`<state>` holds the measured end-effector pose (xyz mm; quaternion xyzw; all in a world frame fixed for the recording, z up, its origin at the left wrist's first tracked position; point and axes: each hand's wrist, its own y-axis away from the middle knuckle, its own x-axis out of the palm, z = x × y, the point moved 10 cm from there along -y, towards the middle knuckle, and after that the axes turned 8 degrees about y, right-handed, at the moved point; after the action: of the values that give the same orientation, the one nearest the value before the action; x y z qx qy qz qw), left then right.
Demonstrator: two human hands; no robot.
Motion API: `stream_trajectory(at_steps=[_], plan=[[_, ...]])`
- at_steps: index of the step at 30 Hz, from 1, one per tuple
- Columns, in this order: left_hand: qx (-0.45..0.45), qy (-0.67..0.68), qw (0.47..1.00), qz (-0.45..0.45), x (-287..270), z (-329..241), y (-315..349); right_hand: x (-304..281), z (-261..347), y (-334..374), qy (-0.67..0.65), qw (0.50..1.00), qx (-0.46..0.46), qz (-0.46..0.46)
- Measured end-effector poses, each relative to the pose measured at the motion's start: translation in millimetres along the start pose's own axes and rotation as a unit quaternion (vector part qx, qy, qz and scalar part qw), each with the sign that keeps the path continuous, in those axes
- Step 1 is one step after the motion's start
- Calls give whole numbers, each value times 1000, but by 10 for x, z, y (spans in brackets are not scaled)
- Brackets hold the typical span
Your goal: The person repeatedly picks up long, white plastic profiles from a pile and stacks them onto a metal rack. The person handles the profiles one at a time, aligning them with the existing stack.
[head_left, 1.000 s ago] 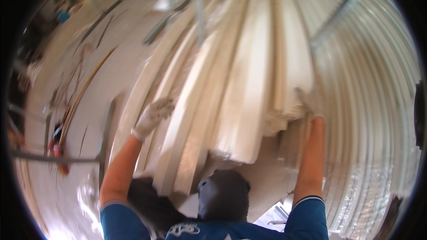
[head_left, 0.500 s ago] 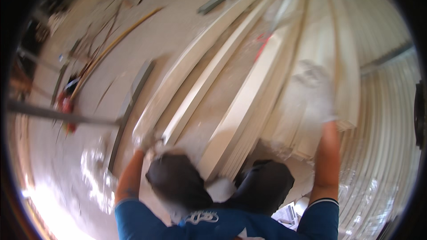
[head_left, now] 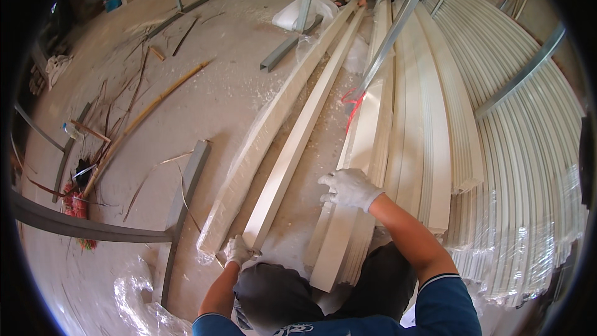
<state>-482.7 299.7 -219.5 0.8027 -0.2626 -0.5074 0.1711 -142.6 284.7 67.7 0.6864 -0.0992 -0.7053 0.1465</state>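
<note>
My left hand [head_left: 239, 251], in a white glove, is closed at the near end of a long white strip [head_left: 292, 155] that runs away across the floor. Its fingers curl round that end and are partly hidden. A plastic-wrapped long white bundle [head_left: 255, 140] lies just left of this strip. My right hand [head_left: 351, 188], also gloved, is over a stack of long white strips [head_left: 336, 249], its fingers apart and pointing left. Whether it touches the top strip I cannot tell. Red string [head_left: 353, 111] lies at that stack farther up.
Another person's hand [head_left: 362, 2] is at the strips' far ends. More white strips [head_left: 429, 149] and a wide wrapped pile [head_left: 522, 211] lie right. Metal bars [head_left: 398, 31] cross above. Left are a metal frame [head_left: 183, 199], a bamboo pole [head_left: 155, 106] and crumpled clear plastic [head_left: 137, 298].
My right hand has swung left and nearer, from the right-hand strips to the middle stack. My left hand stays by the strip's near end. The view has tilted up, showing the other person.
</note>
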Motion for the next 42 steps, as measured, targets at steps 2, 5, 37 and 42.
stream_trajectory(at_steps=[2,5,37,42], plan=[[40,130,991,1,-145,-77,50,141,40,-77,-40,998,21,33],[127,221,967,-14,-515,-383,231,438,220,-304,-155,985,35,67],[325,426,842,-67,-3123,-1158,1470,-386,1894,-1083,-869,492,8,55],[165,297,939,-59,-2274,-172,489,688,1951,-1230,-784,601,78,132]])
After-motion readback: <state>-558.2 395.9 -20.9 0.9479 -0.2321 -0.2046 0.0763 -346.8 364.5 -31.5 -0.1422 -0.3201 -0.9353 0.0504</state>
